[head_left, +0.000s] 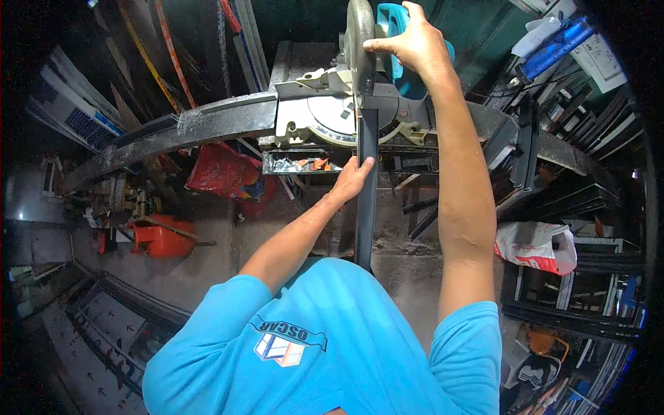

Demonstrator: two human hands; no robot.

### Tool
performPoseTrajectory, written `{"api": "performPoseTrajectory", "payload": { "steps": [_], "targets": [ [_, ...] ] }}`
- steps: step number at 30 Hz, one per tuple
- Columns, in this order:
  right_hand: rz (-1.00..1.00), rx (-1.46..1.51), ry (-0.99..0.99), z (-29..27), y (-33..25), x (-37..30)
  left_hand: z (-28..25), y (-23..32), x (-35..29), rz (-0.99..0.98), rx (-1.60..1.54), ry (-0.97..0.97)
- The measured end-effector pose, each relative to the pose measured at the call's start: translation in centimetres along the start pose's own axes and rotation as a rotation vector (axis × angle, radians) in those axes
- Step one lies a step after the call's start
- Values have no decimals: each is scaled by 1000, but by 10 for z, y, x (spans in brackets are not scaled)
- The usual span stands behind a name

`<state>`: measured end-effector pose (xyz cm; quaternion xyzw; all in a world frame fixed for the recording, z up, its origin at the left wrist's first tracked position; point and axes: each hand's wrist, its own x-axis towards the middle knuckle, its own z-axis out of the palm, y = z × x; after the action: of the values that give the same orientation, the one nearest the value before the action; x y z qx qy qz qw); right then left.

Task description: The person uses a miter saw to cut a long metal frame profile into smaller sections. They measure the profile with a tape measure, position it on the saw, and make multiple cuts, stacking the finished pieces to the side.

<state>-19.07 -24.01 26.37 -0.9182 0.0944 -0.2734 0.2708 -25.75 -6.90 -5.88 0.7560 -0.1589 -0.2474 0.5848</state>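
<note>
A mitre saw with a teal motor housing and handle [393, 22] stands ahead of me. Its grey blade guard [361, 43] rises above a round turntable [339, 114]. Under the blade line lies a long dark metal profile [368, 190], its near end running back toward my body. My left hand [353, 178] is closed round this profile just in front of the saw base. At the saw head, my right hand [417, 47] has its thumb stretched out against the guard. Its forefinger points up beside the teal handle, and its other fingers are mostly hidden.
A tray of metal scraps [304, 164] sits below the saw. To the left are a red bag [225, 171] and an orange container [164, 237]. A white-and-red plastic bag [536, 247] rests on stacked dark profiles at right. Long strips lean against the back wall.
</note>
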Motion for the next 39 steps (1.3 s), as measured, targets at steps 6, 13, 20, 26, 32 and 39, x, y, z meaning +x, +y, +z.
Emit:
{"api": "performPoseTrajectory", "payload": {
  "steps": [6,13,20,26,32,39],
  "targets": [
    [11,6,-2,-1,-3,-2,0,-1,0,-34,-49,-38],
    [36,3,-19,-2,-4,-4,-2,4,-2,-24,-18,-35],
    [52,-60,-26,6,5,-4,-2,6,-2,-88,-39,-51],
    [63,-96,-47,11,10,-3,0,-3,3,-57,-51,-57],
    [64,-94,-41,10,13,-7,0,-2,3,-57,-61,-67],
    [37,-112,-16,11,12,-10,-1,-2,2,-45,-54,-60]
  ]
}}
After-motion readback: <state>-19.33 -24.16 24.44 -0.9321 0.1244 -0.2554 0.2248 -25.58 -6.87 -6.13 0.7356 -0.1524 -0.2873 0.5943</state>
